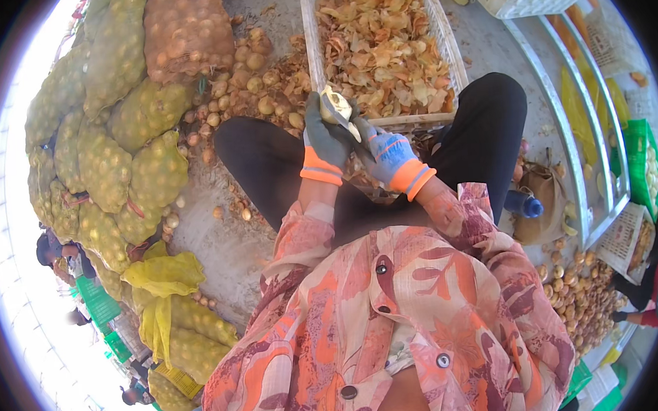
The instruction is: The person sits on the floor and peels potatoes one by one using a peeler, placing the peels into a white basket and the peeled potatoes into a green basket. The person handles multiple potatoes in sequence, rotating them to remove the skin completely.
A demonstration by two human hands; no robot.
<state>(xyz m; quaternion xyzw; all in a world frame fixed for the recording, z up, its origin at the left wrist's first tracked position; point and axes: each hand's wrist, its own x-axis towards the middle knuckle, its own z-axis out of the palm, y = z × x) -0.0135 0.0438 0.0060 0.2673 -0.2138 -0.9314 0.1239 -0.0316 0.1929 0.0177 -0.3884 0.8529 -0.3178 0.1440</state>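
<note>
My left hand (326, 134), in a grey coated work glove with an orange cuff, holds a pale onion (335, 105) over the near edge of a white plastic crate (313, 52). A similar glove covers my right hand (383, 151), which is closed around a knife; its blade (350, 127) lies against the onion. A pale strip hangs at the blade. Onion skins (382, 43) fill much of the crate. The knife's handle is mostly hidden by the fingers.
Loose onions (265, 104) and skins lie left of the crate, beside stacked mesh sacks of onions (104, 165). A metal frame (583, 106) stands at the right, near a blue bottle (523, 203) and a brown bag (541, 213). More onions (578, 294) are heaped at the lower right; people are beyond.
</note>
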